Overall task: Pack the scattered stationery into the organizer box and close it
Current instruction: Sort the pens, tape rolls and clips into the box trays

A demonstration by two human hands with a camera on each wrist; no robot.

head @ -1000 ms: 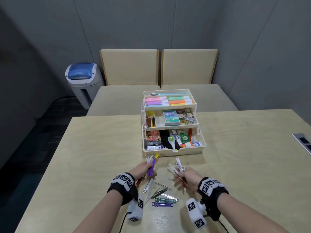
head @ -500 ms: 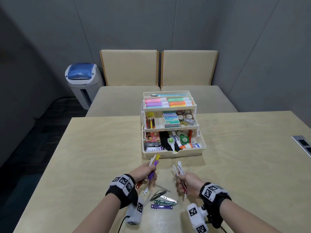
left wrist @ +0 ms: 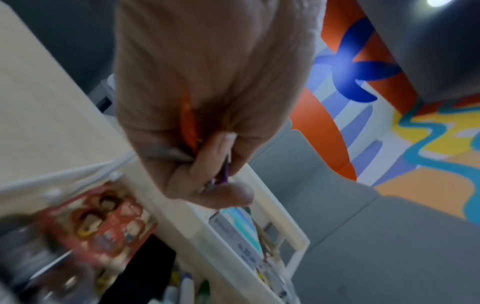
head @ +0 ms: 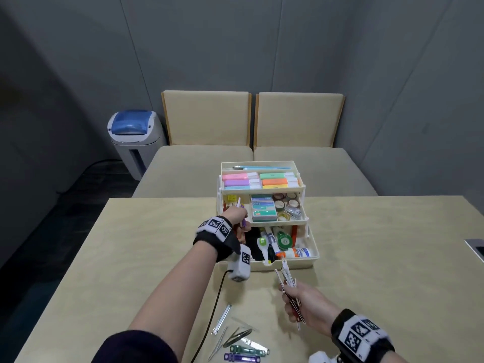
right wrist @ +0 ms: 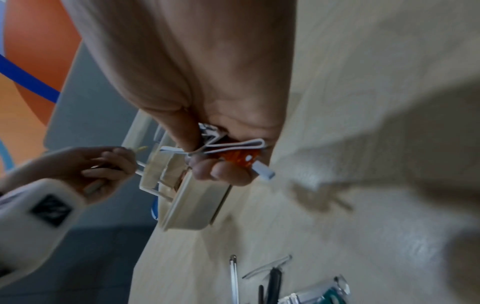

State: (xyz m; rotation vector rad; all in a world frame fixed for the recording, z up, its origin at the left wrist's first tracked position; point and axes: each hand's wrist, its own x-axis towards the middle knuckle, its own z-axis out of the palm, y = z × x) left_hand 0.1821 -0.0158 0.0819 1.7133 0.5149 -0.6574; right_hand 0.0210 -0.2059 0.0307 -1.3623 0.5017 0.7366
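The left hand (head: 235, 214) curls tight round a bundle of slim clips (head: 242, 220), purple and orange among them, over the left end of the organizer box's (head: 313, 254) middle tray. The right hand (head: 305, 305) grips a fan of white and red clips (head: 286, 277) just in front of the box. The box stands open in three tiers on a pale wooden table (head: 379, 258). More loose clips (head: 241, 341) lie near the table's front edge. Beyond are two beige chairs (head: 207, 119), a grey wall, and a blue-lidded bin (head: 133, 134).
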